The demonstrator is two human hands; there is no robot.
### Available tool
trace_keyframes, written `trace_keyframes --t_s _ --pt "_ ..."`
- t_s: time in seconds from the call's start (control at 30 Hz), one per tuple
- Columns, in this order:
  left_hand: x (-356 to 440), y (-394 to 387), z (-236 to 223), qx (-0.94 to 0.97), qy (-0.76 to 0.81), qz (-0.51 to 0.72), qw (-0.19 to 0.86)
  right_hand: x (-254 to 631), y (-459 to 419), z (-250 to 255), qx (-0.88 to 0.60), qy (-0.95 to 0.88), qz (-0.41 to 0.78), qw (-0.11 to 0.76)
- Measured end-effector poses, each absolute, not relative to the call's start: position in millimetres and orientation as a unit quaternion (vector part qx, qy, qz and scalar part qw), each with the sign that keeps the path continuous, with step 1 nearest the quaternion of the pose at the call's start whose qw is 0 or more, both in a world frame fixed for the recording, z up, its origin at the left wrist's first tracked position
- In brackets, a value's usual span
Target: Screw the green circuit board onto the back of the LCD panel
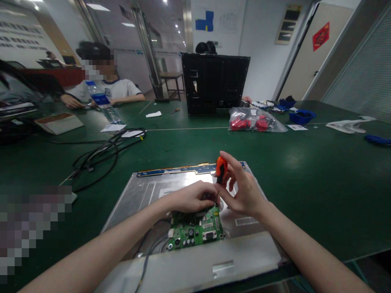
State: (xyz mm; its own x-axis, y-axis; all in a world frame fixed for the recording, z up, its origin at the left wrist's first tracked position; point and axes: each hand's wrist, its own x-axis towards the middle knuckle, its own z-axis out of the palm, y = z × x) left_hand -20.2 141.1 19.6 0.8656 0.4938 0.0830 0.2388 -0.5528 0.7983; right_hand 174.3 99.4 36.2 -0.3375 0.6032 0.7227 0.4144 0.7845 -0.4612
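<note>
An orange and black screwdriver (221, 169) stands nearly upright between the fingers of my right hand (244, 191), the forefinger resting on top of its handle. Its shaft points down at the upper right corner of a green circuit board (195, 232). Close by the shaft, my left hand (195, 197) is closed, thumb and fingers together over the board's upper part; what they hold, if anything, is hidden. The board sits on the silver metal back of a display panel (122, 207), which has a narrow blue circuit strip (165, 172) along its far edge.
Black cables (113, 150) and a water bottle (104, 103) are on the green table at left. Further back stand a black monitor housing (215, 83) and a plastic bag of red parts (255, 121). Blue trays (302, 116) lie far right. A person sits across at left.
</note>
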Motion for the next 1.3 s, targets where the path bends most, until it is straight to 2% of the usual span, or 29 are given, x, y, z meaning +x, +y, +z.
trace_keyframes --t_s 0.6,1.1,1.3 --pt "-19.8 140.0 21.8 0.866 0.218 0.142 0.427 173.9 100.3 33.1 -0.316 -0.810 0.093 0.485" --pt "-21.4 139.1 18.9 0.872 0.230 0.147 0.407 175.7 98.5 35.9 -0.306 -0.799 0.077 0.512" --pt "-20.5 137.0 25.7 0.866 0.250 0.115 0.416 178.9 101.4 35.5 -0.340 -0.757 0.069 0.553"
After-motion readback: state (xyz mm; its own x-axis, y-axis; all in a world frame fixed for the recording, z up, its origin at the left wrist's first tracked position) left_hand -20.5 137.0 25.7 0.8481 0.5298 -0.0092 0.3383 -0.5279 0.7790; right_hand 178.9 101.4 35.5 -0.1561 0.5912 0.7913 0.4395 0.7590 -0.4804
